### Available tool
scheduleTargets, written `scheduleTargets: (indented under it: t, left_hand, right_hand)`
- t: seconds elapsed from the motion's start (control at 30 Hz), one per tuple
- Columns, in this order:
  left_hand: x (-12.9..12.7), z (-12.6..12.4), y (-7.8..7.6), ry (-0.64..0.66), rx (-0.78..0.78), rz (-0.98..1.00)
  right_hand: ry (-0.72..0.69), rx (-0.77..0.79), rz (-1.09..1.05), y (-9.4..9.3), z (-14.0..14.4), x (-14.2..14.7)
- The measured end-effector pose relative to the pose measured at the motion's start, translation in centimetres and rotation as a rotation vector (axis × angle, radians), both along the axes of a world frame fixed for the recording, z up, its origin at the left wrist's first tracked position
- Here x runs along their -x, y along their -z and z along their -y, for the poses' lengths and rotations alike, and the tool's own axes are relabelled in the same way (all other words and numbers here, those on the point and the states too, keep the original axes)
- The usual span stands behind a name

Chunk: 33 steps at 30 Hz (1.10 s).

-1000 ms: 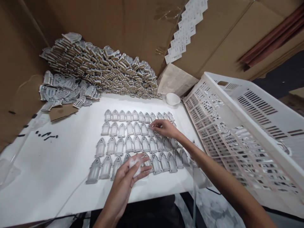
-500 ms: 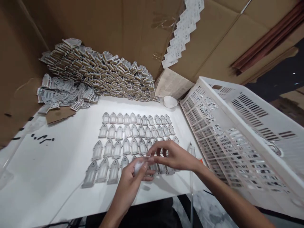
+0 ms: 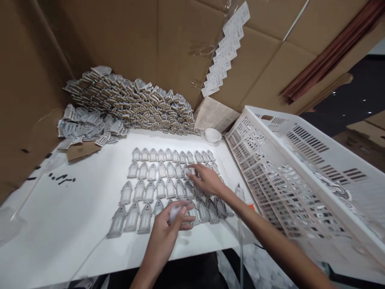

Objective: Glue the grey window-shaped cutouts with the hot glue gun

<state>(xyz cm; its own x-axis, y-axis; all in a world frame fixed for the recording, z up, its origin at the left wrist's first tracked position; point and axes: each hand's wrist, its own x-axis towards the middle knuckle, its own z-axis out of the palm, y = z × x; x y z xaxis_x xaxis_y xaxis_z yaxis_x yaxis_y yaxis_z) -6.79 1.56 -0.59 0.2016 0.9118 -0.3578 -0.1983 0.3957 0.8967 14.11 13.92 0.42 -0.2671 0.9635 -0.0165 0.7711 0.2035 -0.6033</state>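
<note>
Since half a second earlier, the right hand had left the white wad and reached out to the arch-shaped pieces laid in rows mid-table, fingers spread and fingertips pressing one in the second row. The left hand hovered near the front edge, pinching the wad over the nearest row. Pressing lightly and squarely would likely keep neighbouring pieces aligned. Right forearm stretched diagonally; left wrist bent inward.

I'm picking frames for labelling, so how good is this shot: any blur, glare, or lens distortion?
Head view: wide-angle bending curves the white slotted plastic crate and the brown cardboard walls; bright light washes out the white table sheet; the grey arch-shaped window pieces stay sharp; the left hand shows slight softness around the white wad it holds.
</note>
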Motion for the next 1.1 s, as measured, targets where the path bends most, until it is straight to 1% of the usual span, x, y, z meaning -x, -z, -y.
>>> scheduleTargets:
  t: [0.07,0.13,0.2,0.33,0.43,0.5,0.53,0.6,0.7,0.77,0.83,0.9,1.0,1.1]
  left_hand:
    - [0.5,0.4,0.0,-0.026,-0.006,-0.001]
    - [0.9,0.7,0.0,-0.052,-0.016,0.003]
    - [0.9,1.1,-0.1,-0.057,-0.031,0.005]
    - [0.2,1.7,-0.6,0.013,-0.073,0.006]
    - [-0.7,2.0,-0.8,0.048,-0.093,-0.002]
    - [-1.1,2.2,-0.7,0.052,-0.069,0.021]
    - [-1.3,2.2,-0.5,0.051,-0.054,0.037]
    - [-1.3,2.4,-0.2,0.047,-0.026,0.06]
    - [-1.2,2.7,0.3,0.044,0.008,0.078]
    - [-1.1,3.1,0.6,0.045,0.029,0.099]
    - [-1.1,3.5,1.0,0.049,0.039,0.12]
    - [-1.3,3.7,1.6,0.052,0.04,0.136]
    - [-1.5,3.8,2.4,0.051,0.038,0.149]
    - [-1.2,3.8,2.4,0.045,0.042,0.147]
  right_hand:
    - [-0.011,-0.002,-0.003,0.4,-0.3,0.1]
    - [-0.021,-0.002,-0.041,-0.2,0.3,0.1]
    - [-0.068,0.024,-0.115,-1.4,1.9,0.1]
    - [-0.249,0.143,-0.27,-3.7,6.4,0.3]
    - [-0.269,0.164,-0.336,-4.2,8.6,0.3]
    - [-0.241,0.155,-0.362,-3.9,8.6,-0.2]
    - [-0.22,0.143,-0.371,-3.6,8.1,-0.7]
    - [-0.158,0.094,-0.377,-2.8,6.2,-1.8]
    - [-0.056,0.001,-0.348,-1.2,2.0,-3.7]
    - [-0.041,0.003,-0.309,0.1,-0.7,-4.6]
    - [-0.045,0.026,-0.276,1.4,-2.8,-5.2]
    - [-0.056,0.049,-0.255,2.6,-4.3,-5.5]
    - [-0.073,0.077,-0.232,4.0,-5.5,-5.6]
    - [-0.082,0.097,-0.211,5.0,-6.2,-5.8]
